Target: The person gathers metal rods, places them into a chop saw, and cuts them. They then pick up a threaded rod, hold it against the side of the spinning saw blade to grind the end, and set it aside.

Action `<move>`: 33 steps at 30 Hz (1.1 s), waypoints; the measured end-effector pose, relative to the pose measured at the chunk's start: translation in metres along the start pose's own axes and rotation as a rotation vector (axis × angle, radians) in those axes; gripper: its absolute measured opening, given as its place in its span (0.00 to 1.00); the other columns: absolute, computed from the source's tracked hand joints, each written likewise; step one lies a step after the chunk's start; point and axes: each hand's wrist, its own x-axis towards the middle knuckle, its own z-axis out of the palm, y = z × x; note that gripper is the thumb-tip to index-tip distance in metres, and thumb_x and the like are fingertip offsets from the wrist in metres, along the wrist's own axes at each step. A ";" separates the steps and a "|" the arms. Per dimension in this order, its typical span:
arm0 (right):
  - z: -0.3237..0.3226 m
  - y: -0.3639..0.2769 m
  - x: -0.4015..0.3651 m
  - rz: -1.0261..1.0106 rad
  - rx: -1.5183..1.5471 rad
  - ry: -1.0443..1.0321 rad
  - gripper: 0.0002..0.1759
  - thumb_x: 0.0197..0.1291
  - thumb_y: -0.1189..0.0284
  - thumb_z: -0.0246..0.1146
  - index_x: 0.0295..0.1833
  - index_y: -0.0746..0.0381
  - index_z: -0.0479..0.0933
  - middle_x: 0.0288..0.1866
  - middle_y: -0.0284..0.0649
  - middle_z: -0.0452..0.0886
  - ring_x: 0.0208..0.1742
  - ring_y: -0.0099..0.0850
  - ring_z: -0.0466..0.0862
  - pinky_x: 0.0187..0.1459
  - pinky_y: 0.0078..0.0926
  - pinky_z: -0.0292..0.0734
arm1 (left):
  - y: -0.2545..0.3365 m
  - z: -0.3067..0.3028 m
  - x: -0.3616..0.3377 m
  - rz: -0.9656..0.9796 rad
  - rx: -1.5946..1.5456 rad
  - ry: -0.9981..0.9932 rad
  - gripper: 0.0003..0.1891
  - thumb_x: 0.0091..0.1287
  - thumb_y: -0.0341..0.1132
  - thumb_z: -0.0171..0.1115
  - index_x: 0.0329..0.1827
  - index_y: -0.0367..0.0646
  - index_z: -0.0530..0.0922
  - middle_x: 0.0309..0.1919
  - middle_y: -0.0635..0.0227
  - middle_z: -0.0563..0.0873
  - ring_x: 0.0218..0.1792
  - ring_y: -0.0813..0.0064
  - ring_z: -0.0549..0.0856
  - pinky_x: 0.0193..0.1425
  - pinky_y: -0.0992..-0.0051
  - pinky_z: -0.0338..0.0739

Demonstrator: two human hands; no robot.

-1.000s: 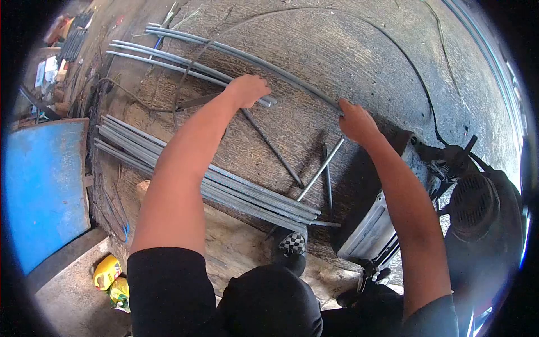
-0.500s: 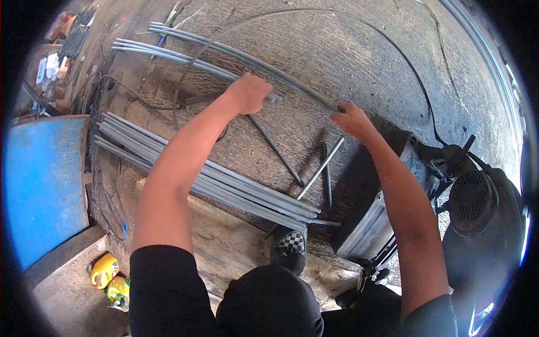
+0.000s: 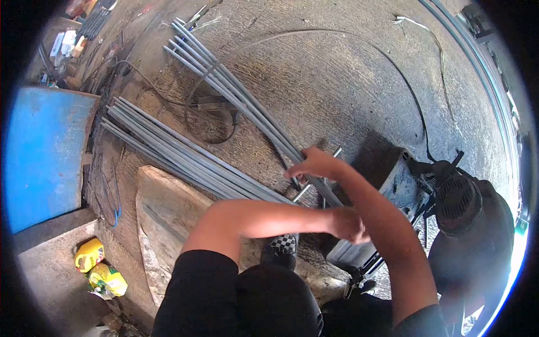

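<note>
A bundle of thin grey metal pipes runs slantwise from the upper left down to my hands. My right hand is closed round the bundle close to its near end, thumb on the left side. Just below it, my left hand is curled at the pipe ends and crosses behind my right forearm; what its fingers hold is hidden. A second stack of similar pipes lies to the left on the ground, its near ends covered by my left arm.
At the right stands a metal machine with a dark ribbed housing. A dark cable arcs across the rough floor. A blue panel and yellow packages are at the left. A worn board lies below the pipe stack.
Two separate groups of pipes, one in each hand, now lie together as one bundle. Both hands have come down and closer together, my left hand crossing to the right.
</note>
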 end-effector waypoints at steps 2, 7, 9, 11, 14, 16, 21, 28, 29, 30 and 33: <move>0.009 -0.003 -0.007 0.025 0.267 -0.147 0.34 0.43 0.52 0.71 0.48 0.69 0.79 0.41 0.56 0.83 0.44 0.37 0.84 0.44 0.36 0.78 | 0.025 0.002 0.010 0.239 0.275 0.058 0.13 0.60 0.34 0.60 0.44 0.34 0.78 0.43 0.57 0.84 0.44 0.60 0.84 0.50 0.63 0.78; 0.042 0.029 -0.005 0.008 0.313 0.114 0.28 0.43 0.58 0.69 0.41 0.72 0.77 0.37 0.56 0.83 0.43 0.43 0.85 0.45 0.40 0.78 | 0.019 -0.114 -0.075 -0.104 0.081 0.098 0.12 0.59 0.42 0.64 0.42 0.45 0.80 0.34 0.70 0.82 0.34 0.61 0.82 0.42 0.67 0.76; 0.045 0.025 -0.020 0.032 0.141 0.318 0.27 0.47 0.60 0.67 0.43 0.74 0.76 0.37 0.56 0.82 0.42 0.44 0.84 0.46 0.40 0.77 | 0.011 -0.186 -0.112 -0.693 0.506 0.755 0.19 0.62 0.41 0.62 0.51 0.39 0.71 0.42 0.60 0.76 0.46 0.61 0.76 0.55 0.62 0.68; 0.048 0.033 -0.046 0.032 0.259 0.226 0.21 0.49 0.64 0.67 0.42 0.70 0.76 0.30 0.47 0.79 0.32 0.35 0.80 0.35 0.34 0.74 | -0.028 -0.217 -0.146 -1.257 0.444 1.182 0.21 0.68 0.49 0.60 0.49 0.38 0.72 0.37 0.65 0.75 0.43 0.68 0.76 0.52 0.63 0.70; 0.057 0.045 -0.093 0.028 0.417 0.130 0.15 0.52 0.68 0.67 0.41 0.66 0.75 0.23 0.35 0.74 0.21 0.24 0.75 0.23 0.27 0.69 | -0.065 -0.254 -0.163 -1.383 -0.280 0.978 0.21 0.67 0.52 0.60 0.43 0.39 0.75 0.31 0.69 0.77 0.35 0.70 0.79 0.44 0.66 0.75; 0.059 0.039 -0.138 0.028 0.481 0.136 0.15 0.52 0.69 0.67 0.41 0.66 0.75 0.22 0.33 0.72 0.19 0.23 0.73 0.21 0.25 0.68 | -0.068 -0.241 -0.126 -1.341 -0.957 1.747 0.20 0.68 0.51 0.59 0.35 0.40 0.76 0.25 0.70 0.78 0.28 0.72 0.80 0.35 0.70 0.78; 0.069 0.028 -0.240 0.106 0.400 0.169 0.18 0.48 0.69 0.66 0.43 0.69 0.74 0.29 0.43 0.76 0.31 0.33 0.78 0.35 0.33 0.72 | -0.038 -0.211 -0.087 -1.045 -1.259 1.735 0.13 0.69 0.42 0.57 0.42 0.39 0.72 0.30 0.63 0.79 0.35 0.66 0.81 0.42 0.60 0.80; 0.121 0.050 -0.417 0.385 0.072 0.286 0.18 0.45 0.70 0.64 0.42 0.69 0.75 0.35 0.58 0.80 0.39 0.50 0.82 0.44 0.43 0.75 | 0.056 -0.092 -0.009 -0.975 -1.599 1.608 0.11 0.66 0.36 0.60 0.28 0.44 0.70 0.19 0.69 0.73 0.22 0.69 0.77 0.29 0.66 0.78; 0.129 0.047 -0.446 0.420 0.060 0.335 0.18 0.44 0.70 0.66 0.39 0.69 0.74 0.30 0.54 0.76 0.34 0.43 0.78 0.39 0.41 0.73 | 0.075 -0.078 0.001 -0.950 -1.694 1.506 0.12 0.67 0.37 0.60 0.27 0.44 0.70 0.19 0.69 0.73 0.22 0.70 0.77 0.33 0.65 0.79; 0.137 0.043 -0.475 0.456 0.046 0.380 0.18 0.42 0.70 0.68 0.36 0.69 0.73 0.25 0.51 0.73 0.28 0.36 0.74 0.33 0.38 0.70 | 0.096 -0.068 0.010 -0.924 -1.784 1.406 0.12 0.67 0.37 0.60 0.26 0.44 0.70 0.19 0.69 0.73 0.21 0.70 0.77 0.36 0.65 0.81; 0.163 0.029 -0.556 0.566 -0.051 0.490 0.15 0.40 0.71 0.66 0.31 0.68 0.70 0.22 0.51 0.73 0.25 0.43 0.75 0.30 0.39 0.70 | 0.163 -0.047 0.043 -0.889 -2.156 1.308 0.14 0.68 0.37 0.60 0.24 0.45 0.71 0.23 0.68 0.75 0.32 0.70 0.81 0.58 0.61 0.78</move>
